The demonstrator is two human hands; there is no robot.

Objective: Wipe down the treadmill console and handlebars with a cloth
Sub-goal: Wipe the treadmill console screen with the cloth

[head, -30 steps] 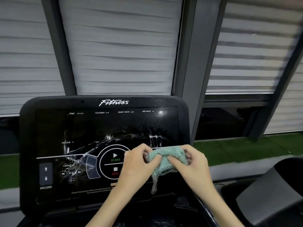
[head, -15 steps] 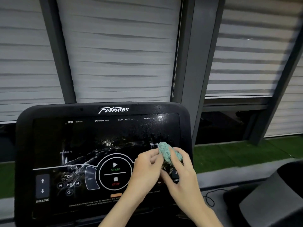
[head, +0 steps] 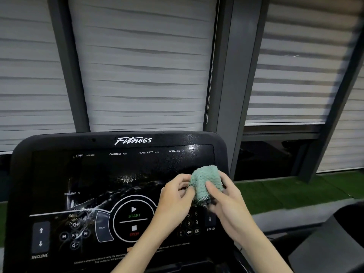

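Bunched green cloth (head: 204, 182) before wet console (head: 118, 174)

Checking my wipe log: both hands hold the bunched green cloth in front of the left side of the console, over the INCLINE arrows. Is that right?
Wrong side. In the head view the left hand and right hand hold the bunched green cloth in front of the right side of the console, above the number keypad; the INCLINE arrows sit far left, uncovered.

Brand: "Fitness", white script on the top rim of the black glossy treadmill console (head: 59, 146).
Top row: TIME min:sec, CALORIES kcal, HEART RATE bpm, DISTANCE km.
Left side: INCLINE %; INCLINE under 2 arrows (head: 40, 237).
Centre: START, STOP, PROG.
Number keypad (head: 189, 223): 5, 6, 8, 9, 0, OK.
Right: SPEED.
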